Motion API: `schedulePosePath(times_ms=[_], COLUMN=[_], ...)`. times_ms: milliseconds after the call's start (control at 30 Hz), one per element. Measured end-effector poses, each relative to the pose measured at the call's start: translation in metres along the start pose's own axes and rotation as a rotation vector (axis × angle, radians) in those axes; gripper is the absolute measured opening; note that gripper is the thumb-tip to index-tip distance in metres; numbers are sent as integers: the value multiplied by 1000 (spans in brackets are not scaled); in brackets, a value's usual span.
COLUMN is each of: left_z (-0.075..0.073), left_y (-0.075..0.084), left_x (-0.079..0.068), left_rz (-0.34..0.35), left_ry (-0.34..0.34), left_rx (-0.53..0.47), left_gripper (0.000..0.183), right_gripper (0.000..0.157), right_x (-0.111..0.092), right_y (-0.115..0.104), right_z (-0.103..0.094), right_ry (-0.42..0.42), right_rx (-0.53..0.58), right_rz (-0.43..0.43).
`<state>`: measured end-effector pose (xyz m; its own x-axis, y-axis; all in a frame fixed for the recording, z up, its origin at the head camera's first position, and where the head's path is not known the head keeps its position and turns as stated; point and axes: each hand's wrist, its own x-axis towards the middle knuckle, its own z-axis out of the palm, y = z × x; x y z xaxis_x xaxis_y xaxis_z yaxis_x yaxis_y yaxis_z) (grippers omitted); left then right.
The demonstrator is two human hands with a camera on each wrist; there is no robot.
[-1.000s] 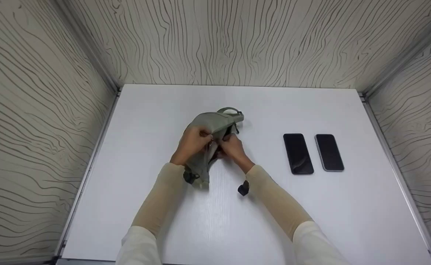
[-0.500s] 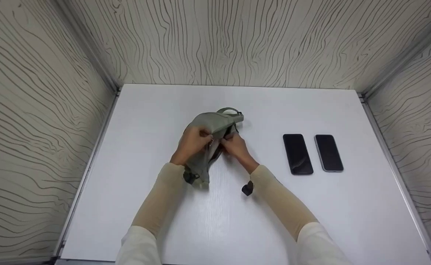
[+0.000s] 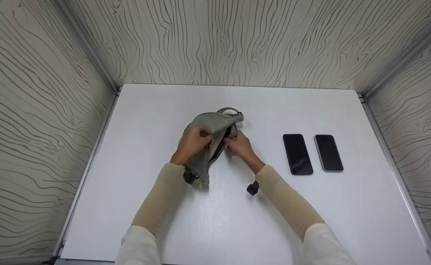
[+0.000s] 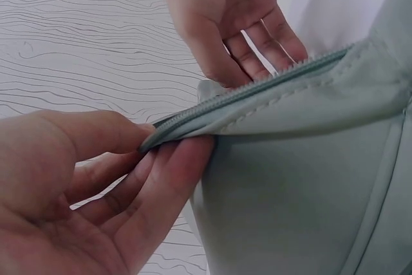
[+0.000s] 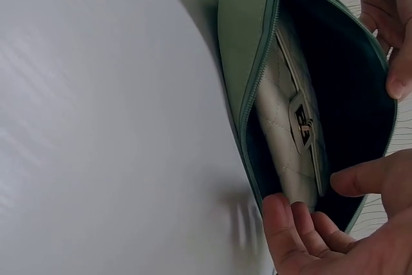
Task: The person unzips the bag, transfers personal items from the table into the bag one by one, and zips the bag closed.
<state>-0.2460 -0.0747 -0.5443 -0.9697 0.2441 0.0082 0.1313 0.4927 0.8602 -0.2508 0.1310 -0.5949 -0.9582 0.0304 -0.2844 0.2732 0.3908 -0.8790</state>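
Note:
A grey-green zip bag lies in the middle of the white table, its zipped mouth spread apart. My left hand pinches one edge of that mouth; the left wrist view shows thumb and fingers on the zip. Inside the bag, the right wrist view reveals a pale quilted purse with a metal clasp. My right hand is at the opening, its thumb apart from its loosely bent fingers, near the purse's lower end.
Two dark-screened phones lie side by side to the right of the bag. One black buckle is at the bag's near end, another dark piece beside the right sleeve. Wood-grain-patterned panels rise behind and at both sides.
My right hand has drawn back to the right, out from the bag's mouth, and the dark piece by its sleeve has shifted right too. My left hand keeps its pinch in place.

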Motion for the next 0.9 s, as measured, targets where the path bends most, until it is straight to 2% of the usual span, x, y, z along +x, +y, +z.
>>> schedulePosePath(times_ms=[167,400,900], left_z=[0,0,1], left_y=[-1,0,-1], left_x=[-1,-2,0], left_rz=[-19,-48,-25], left_ry=[-6,-19,-21], left_rx=[-19,-30,-19], left_gripper=[13,15,15], right_gripper=[24,27,32], right_x=[-2,-2,-6], right_y=[0,0,-4], right_z=[-7,-16,-36], right_ry=[-12,-6,-10], right_rx=[-5,-78,-111], right_rz=[-14,-66,-84])
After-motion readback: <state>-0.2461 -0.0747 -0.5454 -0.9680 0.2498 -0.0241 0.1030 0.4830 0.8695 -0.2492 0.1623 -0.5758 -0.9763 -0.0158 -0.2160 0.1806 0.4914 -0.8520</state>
